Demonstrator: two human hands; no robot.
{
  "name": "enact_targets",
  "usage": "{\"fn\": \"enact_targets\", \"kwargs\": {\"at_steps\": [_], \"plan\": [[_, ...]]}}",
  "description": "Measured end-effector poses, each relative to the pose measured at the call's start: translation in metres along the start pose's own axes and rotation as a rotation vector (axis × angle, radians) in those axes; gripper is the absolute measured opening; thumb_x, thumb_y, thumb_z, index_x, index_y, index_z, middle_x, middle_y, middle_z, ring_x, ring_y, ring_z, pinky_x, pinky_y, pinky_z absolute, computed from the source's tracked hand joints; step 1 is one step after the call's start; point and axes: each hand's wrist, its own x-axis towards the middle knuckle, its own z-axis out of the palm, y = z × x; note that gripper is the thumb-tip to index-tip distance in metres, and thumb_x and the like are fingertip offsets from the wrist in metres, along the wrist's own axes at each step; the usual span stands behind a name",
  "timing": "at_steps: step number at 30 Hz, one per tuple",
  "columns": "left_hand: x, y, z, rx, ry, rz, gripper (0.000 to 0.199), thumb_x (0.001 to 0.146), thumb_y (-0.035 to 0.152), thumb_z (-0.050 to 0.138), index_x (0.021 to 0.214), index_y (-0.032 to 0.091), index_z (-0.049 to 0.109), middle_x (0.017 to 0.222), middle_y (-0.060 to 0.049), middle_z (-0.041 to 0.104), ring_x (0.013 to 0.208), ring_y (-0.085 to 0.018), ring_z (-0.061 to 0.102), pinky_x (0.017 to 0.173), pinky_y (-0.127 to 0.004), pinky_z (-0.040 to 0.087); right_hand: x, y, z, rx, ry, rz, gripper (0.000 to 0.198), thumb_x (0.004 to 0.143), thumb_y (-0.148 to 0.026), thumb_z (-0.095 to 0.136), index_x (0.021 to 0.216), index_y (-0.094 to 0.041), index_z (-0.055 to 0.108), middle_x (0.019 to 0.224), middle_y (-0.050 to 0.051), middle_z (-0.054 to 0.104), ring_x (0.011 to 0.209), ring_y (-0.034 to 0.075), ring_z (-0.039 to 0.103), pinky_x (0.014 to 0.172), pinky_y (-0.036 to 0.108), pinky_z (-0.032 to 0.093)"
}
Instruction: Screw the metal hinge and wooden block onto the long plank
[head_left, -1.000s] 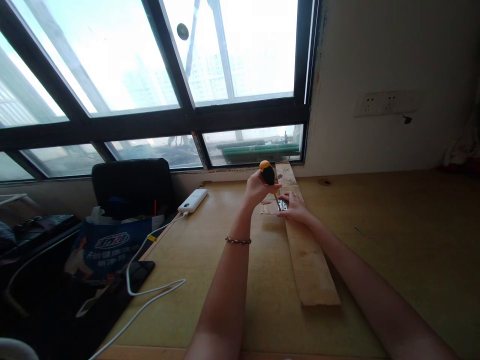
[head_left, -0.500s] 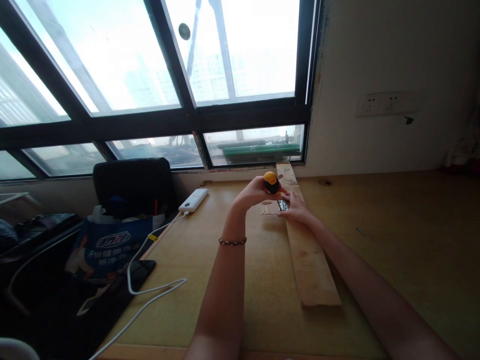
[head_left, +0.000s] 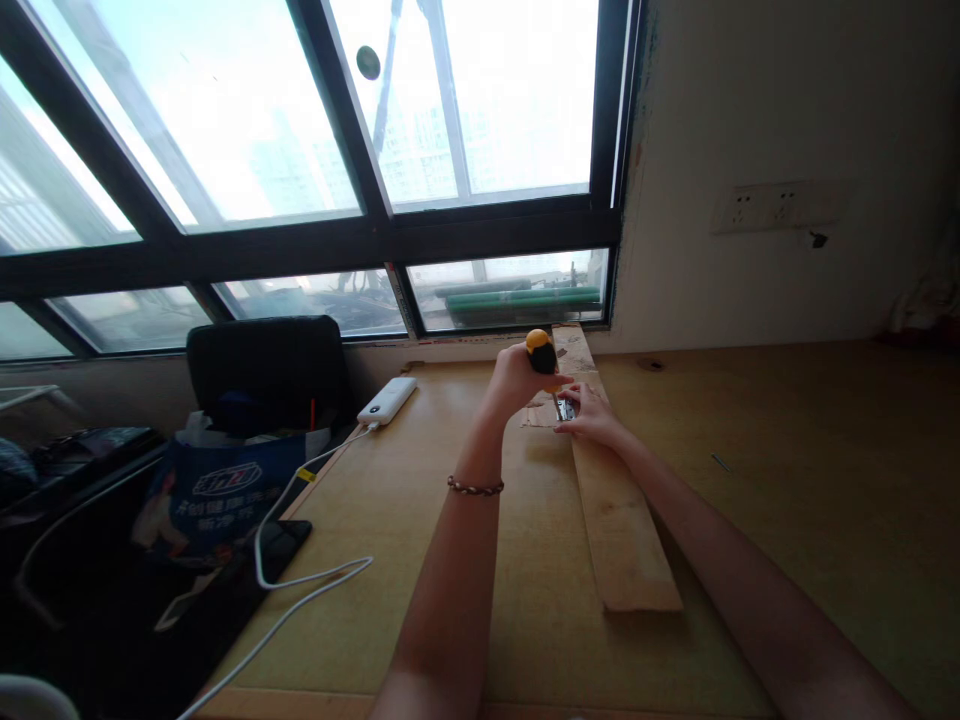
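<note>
My left hand (head_left: 516, 380) is closed round the yellow-and-black handle of a screwdriver (head_left: 541, 356). The screwdriver stands nearly upright, its shaft pointing down at a small shiny metal plate (head_left: 566, 409) with holes. My right hand (head_left: 596, 418) grips this plate between thumb and fingers from the right, against the wood. Beneath lies a long wooden board (head_left: 626, 535), running from the window sill toward me. A shorter flat wood piece (head_left: 537, 414) juts out to the left of it. Whether the screwdriver tip sits in a screw is too small to tell.
On the wooden table (head_left: 420, 560) lie a white power bank (head_left: 387, 400) with a white cable (head_left: 259, 540) and a small screw-like metal piece (head_left: 721, 462) at right. A black chair (head_left: 266, 365) and a blue bag (head_left: 217, 495) stand left. The window rises behind.
My left hand and forearm have shifted slightly right and away from me, with the wrist straighter. The screwdriver handle has risen a little and more of its shaft shows. My right hand stays put.
</note>
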Motion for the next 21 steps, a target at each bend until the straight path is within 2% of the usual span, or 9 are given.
{"fn": "enact_targets", "kwargs": {"at_steps": [6, 13, 18, 21], "plan": [[-0.007, 0.017, -0.007, -0.079, -0.111, 0.042, 0.029, 0.054, 0.029, 0.073, 0.075, 0.010, 0.066, 0.072, -0.005, 0.067, 0.068, -0.016, 0.060, 0.059, -0.023, 0.045, -0.001, 0.000, 0.001, 0.012, 0.018, 0.037, 0.071, 0.045, -0.046, 0.078, 0.106, -0.020, 0.053, 0.111, 0.007, 0.054, 0.104, 0.026, 0.049, 0.087, 0.038, 0.040], [-0.014, 0.030, -0.027, -0.069, -0.092, 0.053, 0.027, 0.057, 0.031, 0.070, 0.074, 0.011, 0.065, 0.072, -0.004, 0.066, 0.067, -0.014, 0.059, 0.059, -0.022, 0.045, 0.000, 0.001, 0.000, -0.027, -0.004, 0.005, 0.066, 0.048, -0.046, 0.076, 0.106, -0.022, 0.055, 0.112, 0.006, 0.052, 0.104, 0.025, 0.049, 0.089, 0.037, 0.039], [-0.012, 0.016, -0.044, 0.137, 0.011, -0.059, 0.034, 0.053, 0.040, 0.072, 0.069, 0.012, 0.060, 0.064, -0.002, 0.062, 0.061, -0.015, 0.058, 0.051, -0.023, 0.041, -0.002, -0.002, -0.002, -0.046, -0.004, -0.019, 0.064, 0.051, -0.047, 0.075, 0.107, -0.023, 0.055, 0.113, 0.006, 0.051, 0.103, 0.025, 0.049, 0.088, 0.037, 0.039], [-0.011, 0.003, -0.051, 0.249, 0.018, -0.198, 0.034, 0.056, 0.040, 0.071, 0.073, 0.014, 0.057, 0.061, -0.003, 0.062, 0.060, -0.016, 0.060, 0.052, -0.024, 0.042, -0.003, -0.002, -0.002, -0.068, -0.001, -0.050, 0.063, 0.052, -0.047, 0.074, 0.107, -0.023, 0.055, 0.112, 0.006, 0.052, 0.103, 0.025, 0.049, 0.088, 0.037, 0.039]]}}
